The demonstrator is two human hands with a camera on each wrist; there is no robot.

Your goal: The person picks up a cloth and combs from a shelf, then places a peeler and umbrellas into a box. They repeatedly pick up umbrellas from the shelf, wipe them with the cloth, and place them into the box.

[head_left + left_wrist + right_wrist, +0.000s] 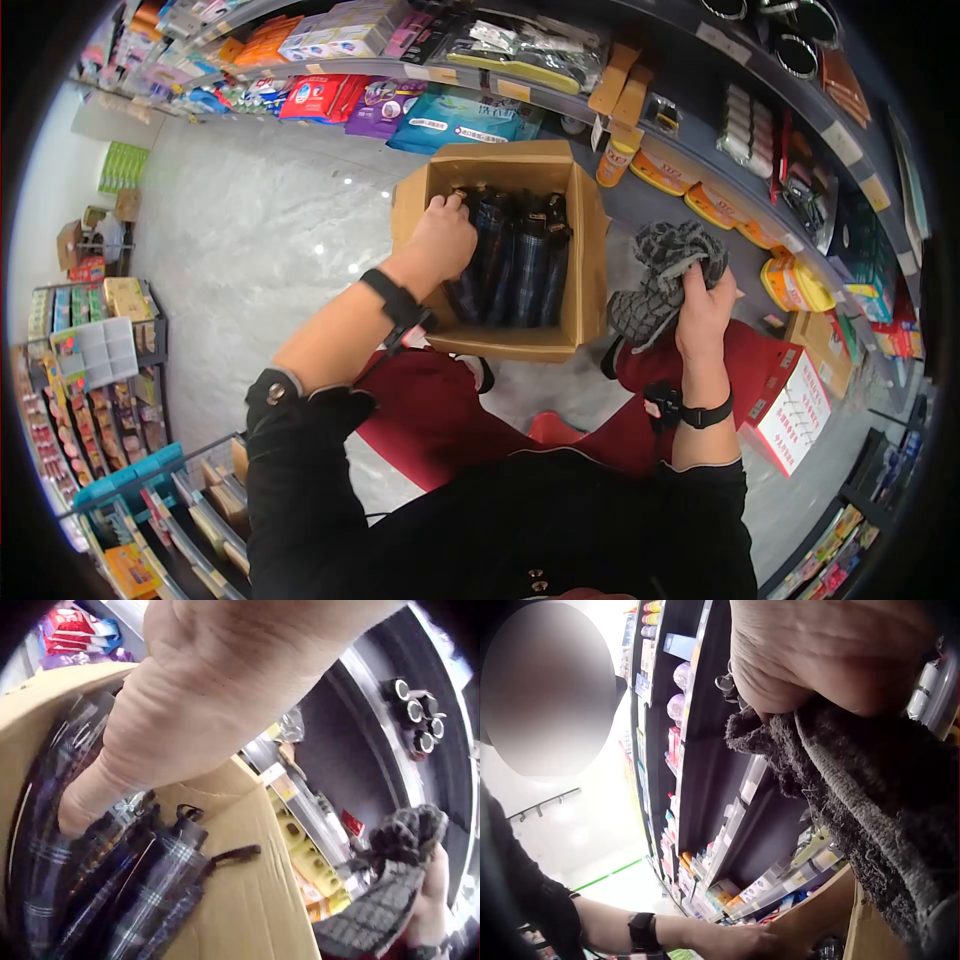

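An opened cardboard box (590, 270) holds several folded umbrellas (533, 270) in dark plaid, packed upright side by side with wrist straps at their tops. My left hand (440, 238) reaches over the box's left side, its fingers curled at the top of an umbrella by that wall. In the left wrist view the thumb (86, 802) lies against the plaid umbrella (49, 855); the other fingertips are hidden. To the right of the box, my right hand (705, 310) grips a bunched dark grey checked cloth (655, 285), which hangs beside the box.
Shelves (560, 100) with packaged goods curve behind and right of the box. Yellow tubs (795, 285) line the lower right shelf. A red-and-white sign box (790, 410) stands by the right knee. Grey tiled floor (270, 220) stretches left toward display racks (95, 340).
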